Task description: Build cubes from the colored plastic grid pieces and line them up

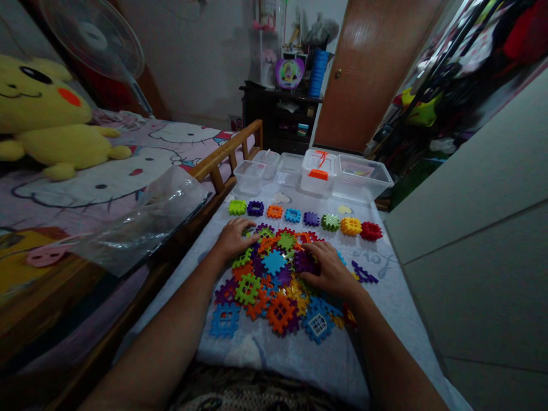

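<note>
- Tile pile (274, 262): loose, many-coloured plastic tiles lie heaped on the patterned cloth (233, 351) in front of you, a light-blue one uppermost at the middle. Take the heap as your clock's centre, with twelve pointing away from you.
- Your left hand (234, 235) rests at the heap's ten-to-eleven edge, thumb and forefinger apart, green tile edges showing in the gap; you cannot tell whether it grips one.
- Your right hand (329, 265) lies between two and three o'clock, thumb and fingers apart about a dark purple tile (305, 261); whether they are clamped on it, you cannot tell.
- At your eight o'clock, a blue tile (225, 319) lies flat at the border; between four and five, a blue tile with a white window (317, 325).
- At three o'clock, beyond your right hand, sits a purple triangular piece (365, 273), apart from the heap.
- From eleven round to two runs your row of eight small stacks (293, 215), lime at the left end, red at the right.
- Past the row, between twelve and one, stand clear plastic boxes (362, 180), one with an orange latch (317, 174).
- At ten o'clock lies a clear plastic bag (149, 222), and farther off a yellow plush toy (60, 142).
</note>
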A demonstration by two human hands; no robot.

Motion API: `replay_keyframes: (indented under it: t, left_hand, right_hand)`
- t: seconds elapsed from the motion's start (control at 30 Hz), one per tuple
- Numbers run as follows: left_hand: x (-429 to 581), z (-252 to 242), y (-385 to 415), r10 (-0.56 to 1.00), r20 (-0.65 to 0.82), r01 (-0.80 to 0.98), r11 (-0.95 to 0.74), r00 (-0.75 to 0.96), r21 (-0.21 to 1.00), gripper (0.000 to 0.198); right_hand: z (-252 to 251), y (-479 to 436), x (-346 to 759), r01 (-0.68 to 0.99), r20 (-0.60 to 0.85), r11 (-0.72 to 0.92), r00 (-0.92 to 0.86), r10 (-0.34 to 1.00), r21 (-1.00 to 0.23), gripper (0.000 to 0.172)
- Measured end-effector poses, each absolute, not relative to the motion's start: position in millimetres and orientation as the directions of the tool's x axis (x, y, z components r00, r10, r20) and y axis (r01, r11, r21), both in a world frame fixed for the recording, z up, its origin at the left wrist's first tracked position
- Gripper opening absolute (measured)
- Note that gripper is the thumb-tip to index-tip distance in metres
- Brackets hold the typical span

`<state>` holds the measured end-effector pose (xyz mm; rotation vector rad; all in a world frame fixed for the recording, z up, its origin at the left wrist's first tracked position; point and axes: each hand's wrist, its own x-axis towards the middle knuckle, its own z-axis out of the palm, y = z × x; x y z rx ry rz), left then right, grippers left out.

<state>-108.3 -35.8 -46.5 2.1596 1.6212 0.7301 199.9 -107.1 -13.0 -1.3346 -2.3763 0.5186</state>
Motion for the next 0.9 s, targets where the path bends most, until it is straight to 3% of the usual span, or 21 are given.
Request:
replay_keyframes:
  t: [0.4,0.73,0.9]
  left_hand:
    - [-109.4,-49.5,-35.3,0.955,0.200,0.785,-0.293,0.218,0.545,0.037]
    - [-108.7,-48.0,-35.3,0.956,0.197,0.783,-0.293,0.219,0.549,0.036]
    - [-109.3,-47.5,-35.8,0.955,0.195,0.784,-0.296,0.225,0.546,0.038]
  right_hand:
    - [-8.5,-105.6,195.9,0.734,0.132,0.496,-0.497,0.858,-0.463,0.055]
    - [-11.8,-104.5,197.2,0.757,0.125,0.485,-0.483,0.866,-0.438,0.062]
    - [-6.5,-104.1,194.1,0.773,0.096,0.478,-0.486,0.869,-0.416,0.049]
